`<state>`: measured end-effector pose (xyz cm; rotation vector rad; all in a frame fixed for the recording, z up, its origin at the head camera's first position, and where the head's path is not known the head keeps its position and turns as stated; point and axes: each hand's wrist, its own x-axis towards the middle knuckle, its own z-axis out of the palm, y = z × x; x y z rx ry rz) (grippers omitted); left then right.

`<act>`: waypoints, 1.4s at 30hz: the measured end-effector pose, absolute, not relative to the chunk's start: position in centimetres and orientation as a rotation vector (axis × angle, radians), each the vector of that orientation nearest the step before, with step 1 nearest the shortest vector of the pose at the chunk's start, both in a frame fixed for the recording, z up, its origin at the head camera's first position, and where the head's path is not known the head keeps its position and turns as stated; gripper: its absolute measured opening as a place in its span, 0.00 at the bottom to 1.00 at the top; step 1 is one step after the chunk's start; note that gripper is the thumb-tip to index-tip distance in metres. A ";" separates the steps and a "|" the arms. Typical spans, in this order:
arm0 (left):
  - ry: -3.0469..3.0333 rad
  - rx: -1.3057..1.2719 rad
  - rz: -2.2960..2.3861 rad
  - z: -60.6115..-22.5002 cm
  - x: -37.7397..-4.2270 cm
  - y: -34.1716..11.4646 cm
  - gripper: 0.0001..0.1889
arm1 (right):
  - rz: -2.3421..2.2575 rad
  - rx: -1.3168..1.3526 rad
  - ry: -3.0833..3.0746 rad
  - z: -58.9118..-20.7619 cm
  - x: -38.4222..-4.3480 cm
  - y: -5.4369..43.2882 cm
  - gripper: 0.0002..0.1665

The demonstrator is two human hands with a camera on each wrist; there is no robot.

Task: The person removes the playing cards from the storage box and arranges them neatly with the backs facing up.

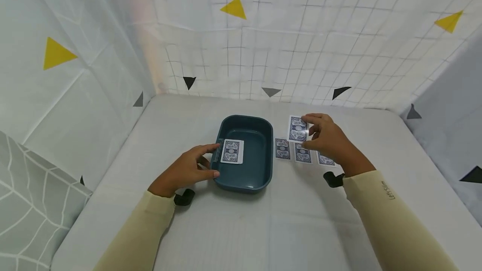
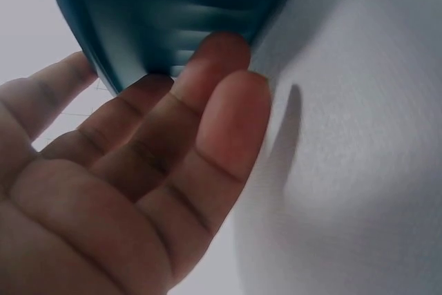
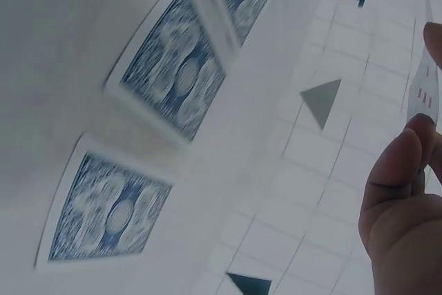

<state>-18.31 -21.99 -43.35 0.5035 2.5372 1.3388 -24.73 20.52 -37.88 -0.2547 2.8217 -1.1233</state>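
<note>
Blue-backed card (image 1: pixel 297 130), long axis running up-frame: we're pinching it with right hand (image 1: pixel 325 138), right of mid-frame tray (image 1: pixel 251 160); left hand (image 1: pixel 189 168), loosely spread, is touching tray's left side.

Left hand (image 1: pixel 190 168) curves loosely; right hand (image 1: pixel 324 137) pinches.

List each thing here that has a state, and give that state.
Tray, upright, open-topped
Card in tray, back up
Three table cards, flat, backs up
Held card, raised
Left grip, touching tray's side
Right grip, pinching held card
</note>
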 end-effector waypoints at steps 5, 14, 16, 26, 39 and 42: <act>2.528 0.495 1.341 -43.4 -18.4 -22.0 0.45 | -1.096 -0.212 2.800 -38.3 -24.6 23.1 0.52; 2.541 0.477 1.339 -43.6 -18.4 -22.1 0.45 | -1.021 -0.195 2.747 -38.5 -24.0 29.2 0.54; 2.543 0.482 1.339 -43.5 -18.4 -22.1 0.45 | -0.995 -0.153 2.737 -38.7 -24.0 30.3 0.56; 2.537 0.501 1.355 -43.6 -18.5 -22.2 0.45 | -1.004 -0.112 2.628 -40.5 -24.0 34.6 0.63; 2.534 0.483 1.350 -43.5 -18.4 -22.0 0.45 | -0.998 -0.057 2.592 -42.8 -24.1 37.4 0.63; 2.534 0.480 1.346 -43.5 -18.4 -22.0 0.45 | -0.992 -0.034 2.571 -43.1 -24.1 37.5 0.63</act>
